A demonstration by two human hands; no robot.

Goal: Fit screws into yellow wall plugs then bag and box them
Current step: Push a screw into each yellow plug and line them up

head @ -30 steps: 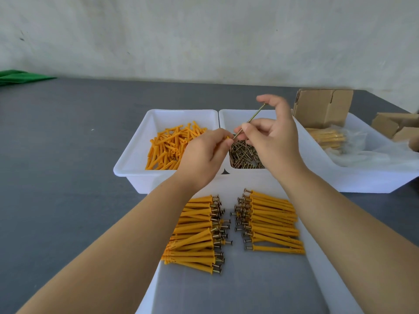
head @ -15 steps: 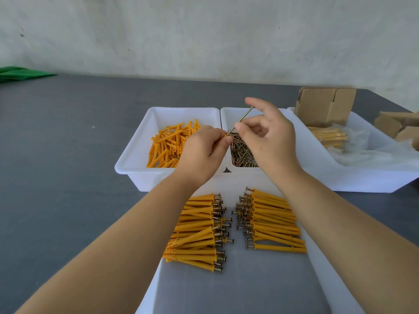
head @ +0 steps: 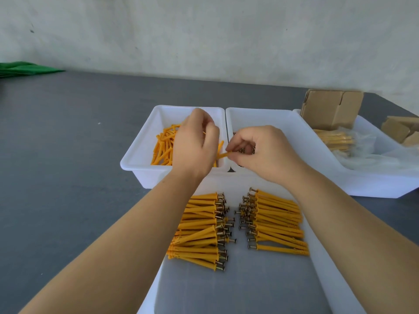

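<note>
Grey table top ran back to a pale wall, and white bins sat on it in a row. One bin held loose yellow plugs, and the bin next to it held the screws, mostly hidden behind a hand. They sat side by side, probably so both hands could reach without moving far.

In the near tray, finished plugs with screws in them lay in a left pile and a right pile, heads facing the middle. That likely made them easy to grab for bagging.

Over the plug bin, the left hand had its fingers curled down; what it held could not be seen. The right hand pinched one yellow plug with thumb and fingers closed on it, over the edge between the two bins.

Far right, another tray held bagged plugs and a cardboard box.
</note>
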